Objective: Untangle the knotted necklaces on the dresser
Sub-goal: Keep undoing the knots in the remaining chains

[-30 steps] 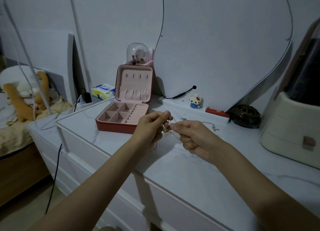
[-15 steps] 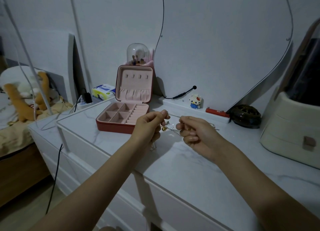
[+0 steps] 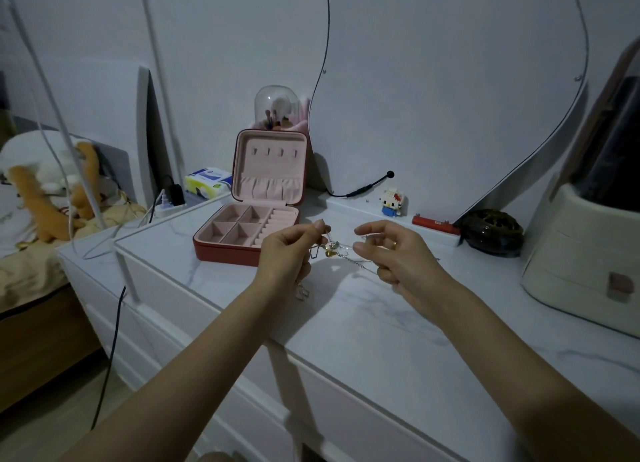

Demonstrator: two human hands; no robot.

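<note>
- Hands have drawn apart since a second ago, when the fingertips nearly met; a short run of chain now shows between them.
- Left hand (image 3: 289, 253) pinches a strand of the necklaces (image 3: 334, 250) between thumb and forefinger, other fingers curled under; the grip is closed on the chain.
- Right hand (image 3: 398, 253) has thumb and forefinger closing on the fine chain at its end of the knot, with a strand running down into the curled lower fingers; a ring sits on one finger. Grip is on the chain too.
- Necklaces hang in the air between both hands, just above the table (image 3: 363, 323); a small gold pendant and a greenish bead sit at the tangle, close to the left fingertips.
- More chain dangles below the left hand and reaches the marble top.
- Behind the left hand, the jewellery box (image 3: 249, 233) stands open, lid upright, pink compartments showing.
- Behind the box, a glass dome (image 3: 277, 108) against the wall.
- Further right along the wall: a small block figure (image 3: 391, 201), a red bar (image 3: 434, 224), then a dark round dish (image 3: 491, 231).
- Far right, a cream organiser (image 3: 581, 253) on the table.
- Left of the box, a tissue pack (image 3: 207, 182) and a plug with cables.
- Far left, a plush toy (image 3: 45, 191) on the bed.
</note>
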